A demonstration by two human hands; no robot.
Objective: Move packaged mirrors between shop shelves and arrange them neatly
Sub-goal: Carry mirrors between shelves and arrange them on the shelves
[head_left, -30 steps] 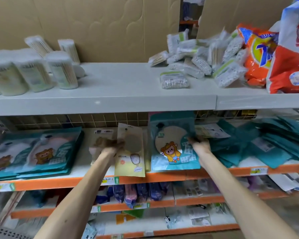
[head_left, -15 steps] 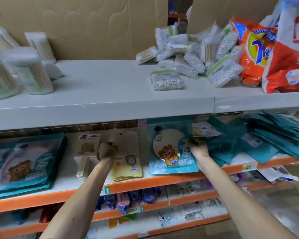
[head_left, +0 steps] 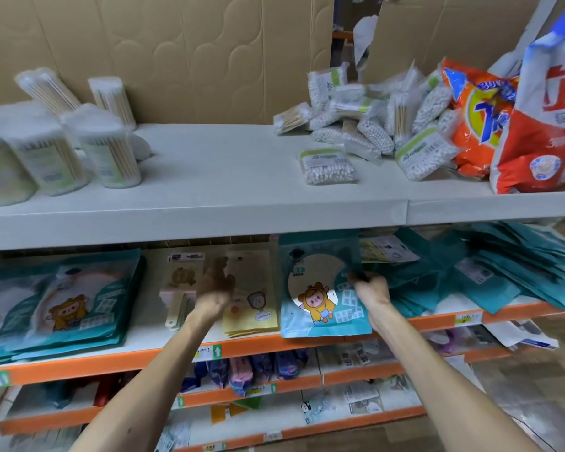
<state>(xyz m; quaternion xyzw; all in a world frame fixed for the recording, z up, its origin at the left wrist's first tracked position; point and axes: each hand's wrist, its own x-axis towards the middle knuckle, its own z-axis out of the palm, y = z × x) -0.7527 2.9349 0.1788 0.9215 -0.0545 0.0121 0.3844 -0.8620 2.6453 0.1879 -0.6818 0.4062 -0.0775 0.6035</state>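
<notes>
Fingers (head_left: 356,278) of the right hand (head_left: 371,290) are clamping on the right edge of a teal mirror pack (head_left: 317,272), which is leaning upright on the middle shelf (head_left: 437,321), its lower edge reaching the orange lip. Blurred, the left hand (head_left: 214,285) is hovering over the yellow packs (head_left: 252,316) just left of it, fingers looking loosely apart, though contact cannot be told. More teal packs are lying in a loose heap (head_left: 477,275) to the right and in a flat stack (head_left: 66,298) far left.
</notes>
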